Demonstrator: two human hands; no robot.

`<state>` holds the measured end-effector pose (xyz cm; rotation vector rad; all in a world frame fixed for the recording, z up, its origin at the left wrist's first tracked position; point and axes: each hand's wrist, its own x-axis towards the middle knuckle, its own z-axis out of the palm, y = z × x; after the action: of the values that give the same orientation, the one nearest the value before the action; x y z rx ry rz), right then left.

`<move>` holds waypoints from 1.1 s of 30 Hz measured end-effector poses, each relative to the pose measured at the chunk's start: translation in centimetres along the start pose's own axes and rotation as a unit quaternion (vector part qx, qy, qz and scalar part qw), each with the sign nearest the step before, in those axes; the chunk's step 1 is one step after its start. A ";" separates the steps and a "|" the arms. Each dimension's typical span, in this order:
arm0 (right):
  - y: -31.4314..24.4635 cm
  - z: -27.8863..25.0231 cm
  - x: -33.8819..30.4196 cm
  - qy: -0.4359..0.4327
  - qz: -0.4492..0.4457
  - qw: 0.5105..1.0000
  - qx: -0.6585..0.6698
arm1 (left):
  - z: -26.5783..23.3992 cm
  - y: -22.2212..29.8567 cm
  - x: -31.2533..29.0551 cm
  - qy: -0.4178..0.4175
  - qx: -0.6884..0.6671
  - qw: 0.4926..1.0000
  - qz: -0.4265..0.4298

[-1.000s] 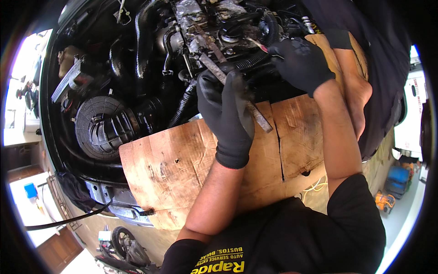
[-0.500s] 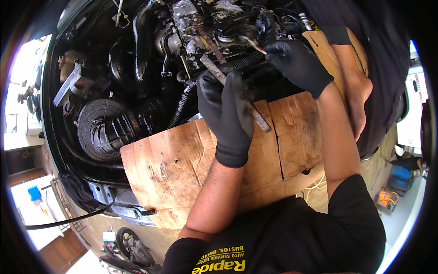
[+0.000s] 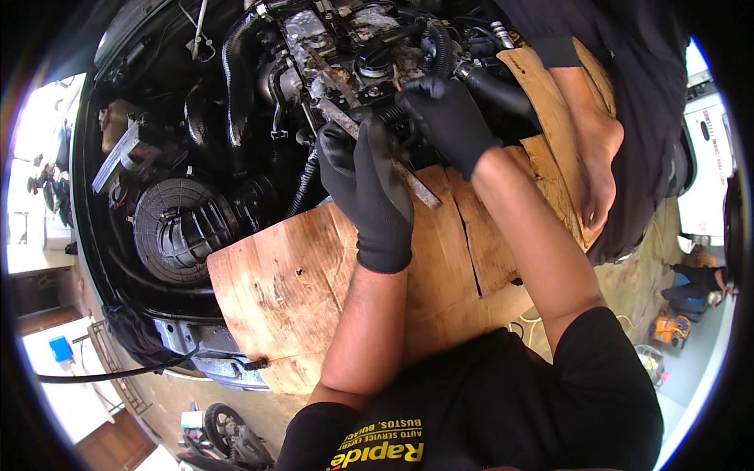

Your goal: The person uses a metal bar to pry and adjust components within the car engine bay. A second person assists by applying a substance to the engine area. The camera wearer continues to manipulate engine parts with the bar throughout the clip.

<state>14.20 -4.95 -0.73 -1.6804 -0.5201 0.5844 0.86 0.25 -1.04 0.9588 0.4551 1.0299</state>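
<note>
Nearest, a broad, stained brown cardboard sheet (image 3: 275, 294) lies spread out, probably as a protective cover, and over its far edge the black-gloved left hand (image 3: 369, 188), fingers pointing away, grips a long, flat, worn grey metal bar (image 3: 338, 118) mid-length, seemingly to leave both ends free. Just beyond, the black-gloved right hand (image 3: 448, 122), its forearm (image 3: 542, 224) slanting in from the lower right, pinches a thin, brownish stick-like tool (image 3: 396, 77), mostly hidden, over the grimy dark metal engine (image 3: 308, 30).
</note>
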 end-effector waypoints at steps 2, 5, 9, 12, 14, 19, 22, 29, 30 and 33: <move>-0.2 0.1 0.1 0.029 0.020 0.999 -0.014 | 0.1 0.1 -0.1 0.000 -0.002 1.000 0.001; 0.1 1.1 -0.6 0.002 -0.063 0.991 -0.116 | 0.3 0.1 0.1 0.011 -0.028 1.000 0.006; -1.6 0.2 -0.6 0.020 0.044 0.995 -0.087 | 0.2 -0.4 -0.1 0.013 -0.020 1.000 0.004; 0.0 -0.2 -1.1 -0.045 -0.032 0.991 -0.120 | 0.6 0.0 -0.1 0.016 0.003 1.000 0.019; 0.9 -1.5 -1.5 -0.058 -0.066 0.979 -0.184 | 0.3 0.0 -0.1 0.010 0.013 1.000 0.015; -0.3 -4.8 -1.9 -0.012 -0.220 0.860 -0.461 | -0.1 0.8 0.0 -0.012 0.011 1.000 0.016; -1.2 -6.8 0.0 -0.012 -0.322 0.722 -0.612 | 0.3 0.2 0.3 0.044 -0.046 0.998 -0.008; 0.2 -7.5 4.7 0.000 -0.425 0.627 -0.653 | 0.6 1.3 0.1 0.027 0.029 0.999 0.006; 0.4 -7.7 4.7 0.004 -0.440 0.638 -0.632 | 0.2 1.2 0.1 0.023 0.003 1.000 -0.001; 1.5 -9.3 4.3 0.007 -0.439 0.676 -0.592 | -0.2 0.6 0.0 0.013 -0.007 1.000 0.003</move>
<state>23.44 -9.61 -1.16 -2.2288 -1.8295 -0.6873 0.41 0.45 -0.66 0.9349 0.4654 1.0502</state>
